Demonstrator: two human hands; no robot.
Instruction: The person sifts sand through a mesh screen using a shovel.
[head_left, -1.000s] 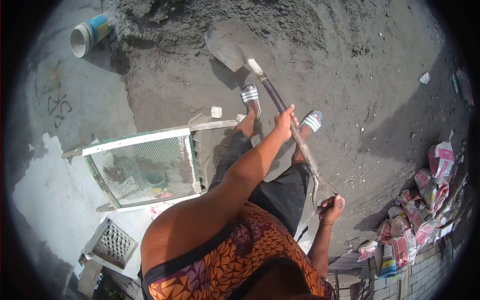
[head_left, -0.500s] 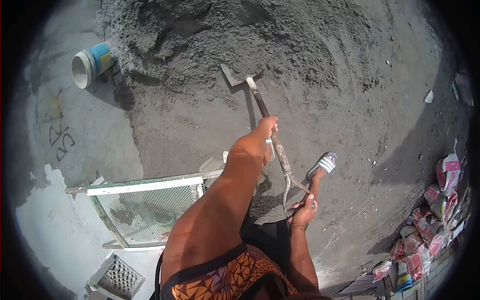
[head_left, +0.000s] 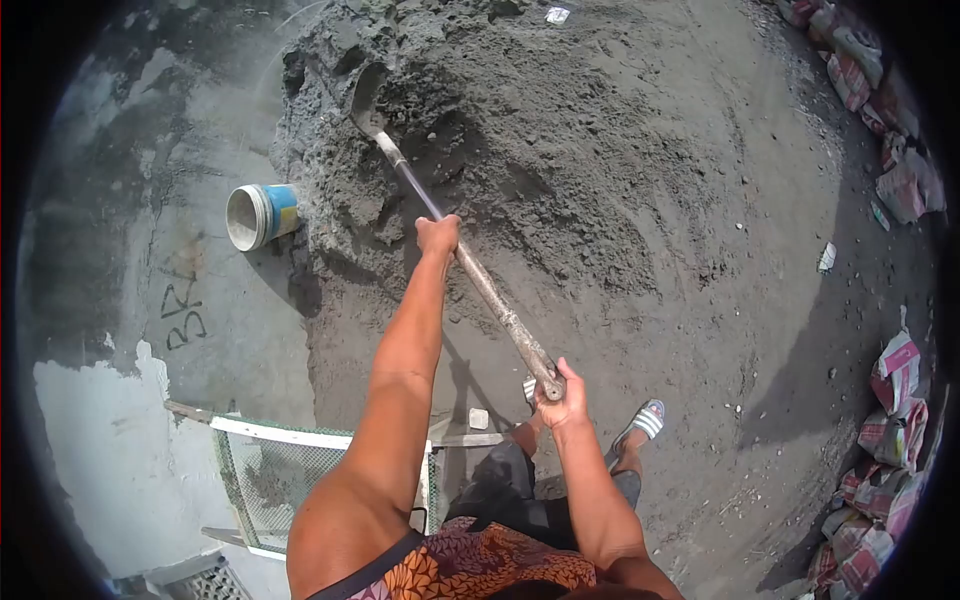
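A long-handled shovel point(head_left: 487, 287) reaches away from me over a heap of grey sand or mortar mix point(head_left: 540, 150). Its blade point(head_left: 368, 92) rests on or just above the far left part of the heap; exact contact is hard to judge. Partway down the shaft, my left hand point(head_left: 438, 236) is wrapped round it with the arm stretched out. My right hand point(head_left: 564, 398) holds the handle's near end, close to my body, its thumb pointing up along the side.
A white and blue bucket point(head_left: 262, 216) lies tipped on its side left of the heap. A mesh screen in a white frame point(head_left: 285, 432) is at lower left, near a lattice block point(head_left: 215, 580). Torn pink and white bags point(head_left: 890, 437) line the right edge. My sandalled foot point(head_left: 648, 420) stands on the ground.
Both hands have pushed the shovel forward, and its blade has moved from the heap's near edge to farther up and left on it. My view has shifted too.
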